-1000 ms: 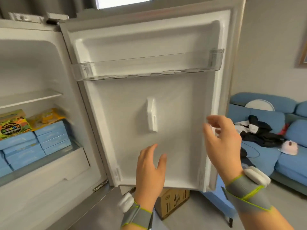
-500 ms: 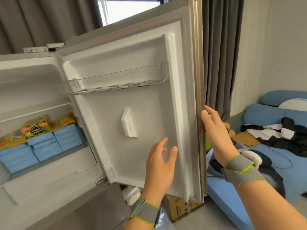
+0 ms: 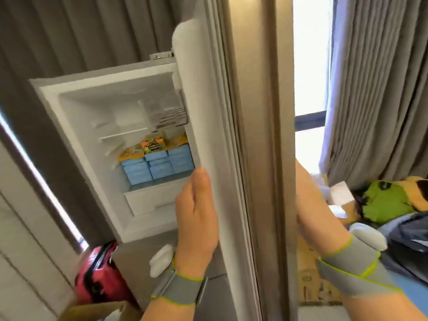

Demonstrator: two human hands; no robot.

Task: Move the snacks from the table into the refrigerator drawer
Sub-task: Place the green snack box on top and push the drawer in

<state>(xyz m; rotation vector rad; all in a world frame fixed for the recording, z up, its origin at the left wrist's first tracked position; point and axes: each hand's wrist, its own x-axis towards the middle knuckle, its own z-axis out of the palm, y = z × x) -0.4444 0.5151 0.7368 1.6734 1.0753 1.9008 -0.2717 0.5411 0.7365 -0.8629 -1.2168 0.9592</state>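
The refrigerator door (image 3: 254,112) stands edge-on in the middle of the view. My left hand (image 3: 196,218) lies flat against its white inner lining and holds nothing. My right hand (image 3: 315,212) rests flat on the door's outer face, fingers stretched upward. Behind the door the top compartment is open. Stacked blue snack boxes (image 3: 159,167) fill its floor, with colourful snack packs (image 3: 154,143) on top of them. A white drawer front (image 3: 150,200) sits just below the boxes. No table is in view.
A red suitcase (image 3: 99,274) stands on the floor left of the refrigerator. One cardboard box (image 3: 312,281) sits behind the door, another cardboard box (image 3: 92,311) at the bottom edge. Grey curtains (image 3: 375,89) hang right, above a green plush toy (image 3: 384,200).
The door has swung from facing me to edge-on. My left hand now touches its inner lining and my right hand has gone round to its outer face. The view has shifted right.
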